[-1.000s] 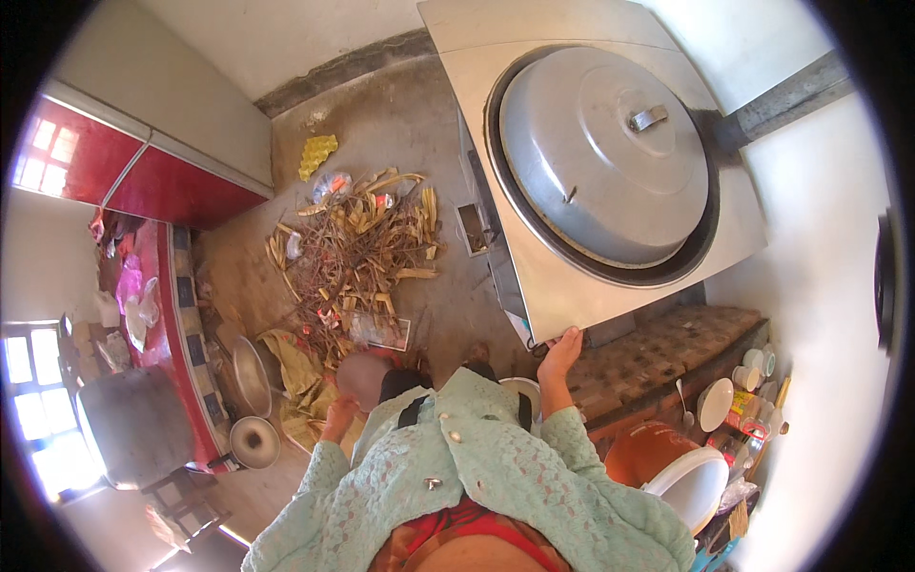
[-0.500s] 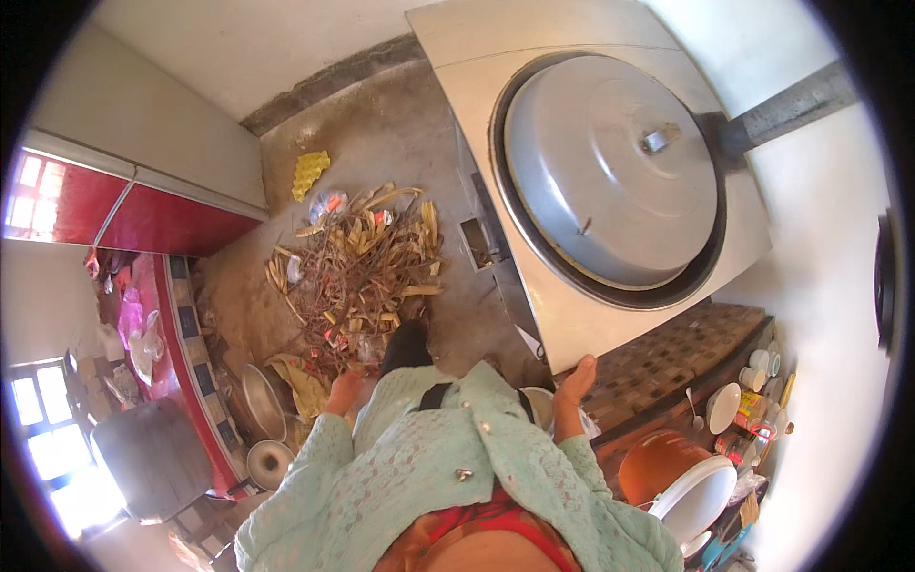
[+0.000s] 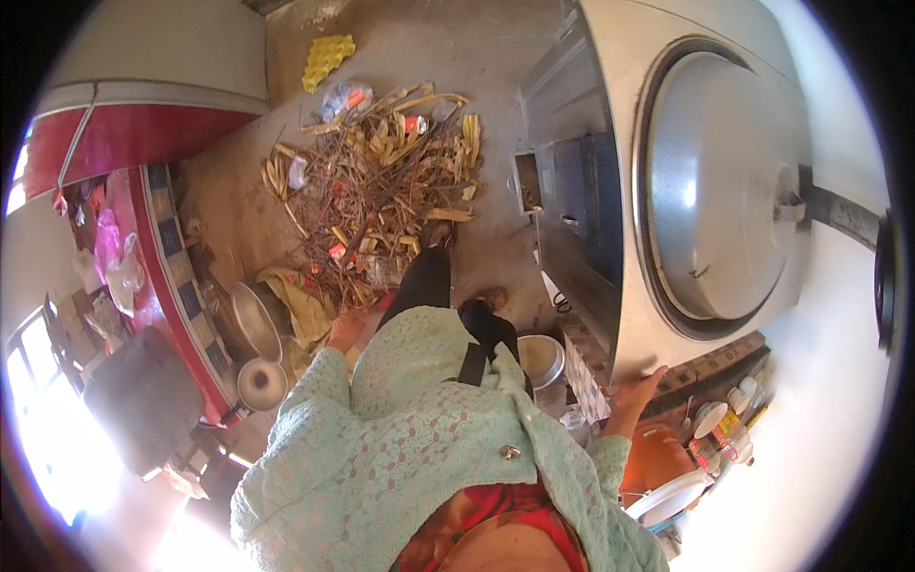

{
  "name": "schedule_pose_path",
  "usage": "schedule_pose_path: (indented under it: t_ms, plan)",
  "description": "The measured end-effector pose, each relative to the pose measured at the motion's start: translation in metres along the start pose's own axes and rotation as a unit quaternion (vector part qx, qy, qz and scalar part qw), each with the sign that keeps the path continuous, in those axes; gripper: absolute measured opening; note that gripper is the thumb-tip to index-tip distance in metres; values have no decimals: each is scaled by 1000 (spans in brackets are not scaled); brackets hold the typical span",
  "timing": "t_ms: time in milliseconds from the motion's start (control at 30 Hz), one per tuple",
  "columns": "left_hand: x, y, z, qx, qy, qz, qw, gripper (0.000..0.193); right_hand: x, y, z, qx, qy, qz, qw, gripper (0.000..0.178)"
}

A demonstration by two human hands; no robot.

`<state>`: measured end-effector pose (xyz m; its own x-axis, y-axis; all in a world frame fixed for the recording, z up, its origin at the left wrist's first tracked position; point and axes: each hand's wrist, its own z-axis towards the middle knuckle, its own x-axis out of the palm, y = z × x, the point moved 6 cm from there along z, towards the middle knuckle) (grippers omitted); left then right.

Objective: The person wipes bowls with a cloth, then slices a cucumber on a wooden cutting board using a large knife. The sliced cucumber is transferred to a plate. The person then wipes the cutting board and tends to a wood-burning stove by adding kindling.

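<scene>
My right hand (image 3: pixel 637 393) is at the near corner of the metal-topped stove (image 3: pixel 637 332), its fingers stretched out and seeming to touch the edge. A large grey domed lid (image 3: pixel 720 191) with a handle sits over the round pot opening in that stove. Down by my left side hangs my left hand (image 3: pixel 349 329), close to the heap of dry twigs and corn husks (image 3: pixel 367 205); its fingers are too small and partly hidden to read. My feet stand at the near right edge of that heap.
A metal basin (image 3: pixel 257 322) and a round lid (image 3: pixel 261 383) lie left of me. A pale bucket (image 3: pixel 541 360) stands between my legs and the stove. An orange tub (image 3: pixel 654 459) and dishes are at the right. A yellow egg tray (image 3: pixel 327 61) lies beyond the heap.
My view has swung left and down, so the stove now sits farther right and its front side shows. My right hand stays by the stove's near corner; my left hand stays low at my side.
</scene>
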<state>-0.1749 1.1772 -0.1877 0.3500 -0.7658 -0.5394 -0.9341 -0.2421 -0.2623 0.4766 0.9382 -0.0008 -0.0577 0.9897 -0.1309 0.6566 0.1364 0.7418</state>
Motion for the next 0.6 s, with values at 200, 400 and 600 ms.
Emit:
schedule_pose_path:
  t_ms: [200,400,600]
  plan:
    - [29,29,10,-68,29,17,997,33,27,21,-10,-62,-133,-139,979,78]
    - [85,47,26,-21,90,43,995,38,8,26,-6,-146,-112,-174,967,76]
    - [137,40,53,-72,122,124,982,57,52,35,-36,-300,-223,-303,877,81]
